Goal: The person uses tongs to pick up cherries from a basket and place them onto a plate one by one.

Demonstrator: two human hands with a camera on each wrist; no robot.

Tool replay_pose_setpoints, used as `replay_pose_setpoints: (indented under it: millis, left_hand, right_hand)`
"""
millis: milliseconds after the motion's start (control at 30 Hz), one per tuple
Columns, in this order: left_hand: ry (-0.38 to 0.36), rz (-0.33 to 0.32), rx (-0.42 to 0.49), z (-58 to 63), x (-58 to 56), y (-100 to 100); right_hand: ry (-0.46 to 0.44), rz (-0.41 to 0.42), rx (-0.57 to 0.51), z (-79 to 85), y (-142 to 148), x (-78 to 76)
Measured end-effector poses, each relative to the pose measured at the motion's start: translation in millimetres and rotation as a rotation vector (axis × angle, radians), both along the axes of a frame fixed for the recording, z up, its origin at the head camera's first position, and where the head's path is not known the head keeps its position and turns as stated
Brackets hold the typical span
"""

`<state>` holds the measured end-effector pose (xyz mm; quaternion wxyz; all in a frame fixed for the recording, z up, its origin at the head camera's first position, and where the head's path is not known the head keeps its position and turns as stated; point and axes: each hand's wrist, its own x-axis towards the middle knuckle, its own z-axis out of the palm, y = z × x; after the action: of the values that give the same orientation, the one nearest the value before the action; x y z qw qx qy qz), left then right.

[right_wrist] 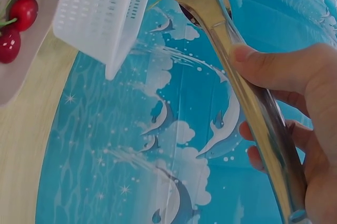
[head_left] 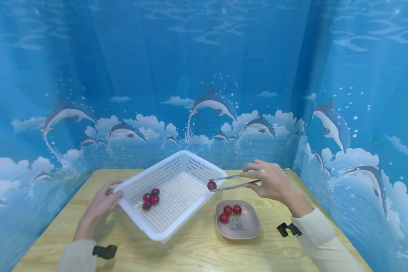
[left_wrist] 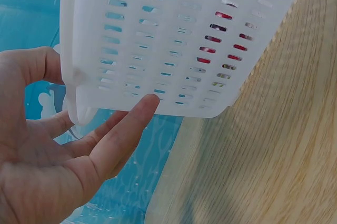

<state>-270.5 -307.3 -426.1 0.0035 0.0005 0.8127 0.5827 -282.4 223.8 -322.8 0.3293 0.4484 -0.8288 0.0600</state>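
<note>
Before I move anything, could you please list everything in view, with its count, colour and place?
table: one, light wood, under the work
backdrop: count unclear, blue with dolphins and clouds, behind and beside the table
dish: one, pinkish beige, on the table
printed figure: one, grey, on the dish's inside
cherries in the dish: three, red
basket: one, white, tilted, left of the dish
cherries in the basket: four visible, dark red
tongs: one pair, silvery, near the basket's right side
cherry in the tongs: one, dark red
left hand: one, holding the basket's left end
right hand: one, gripping the tongs
sleeves: two, cream
wrist devices: two, black, one by each wrist
</note>
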Motion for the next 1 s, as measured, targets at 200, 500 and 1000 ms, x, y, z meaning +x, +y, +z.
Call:
replay_pose_setpoints:
  millis: [200,500,1000]
  left_hand:
    - [-0.005,0.0,-0.008,1.0,0.1,0.6]
    - [-0.009,0.002,-0.016,3.0,2.1,1.8]
    - [-0.008,0.006,-0.03,1.7,2.6,2.3]
  right_hand:
    - [-0.01,-0.026,0.022,-3.3,11.4,5.7]
    - [-0.031,-0.045,0.052,-16.5,27.2,12.8]
    - [-0.05,-0.076,0.103,-30.4,53.1,21.3]
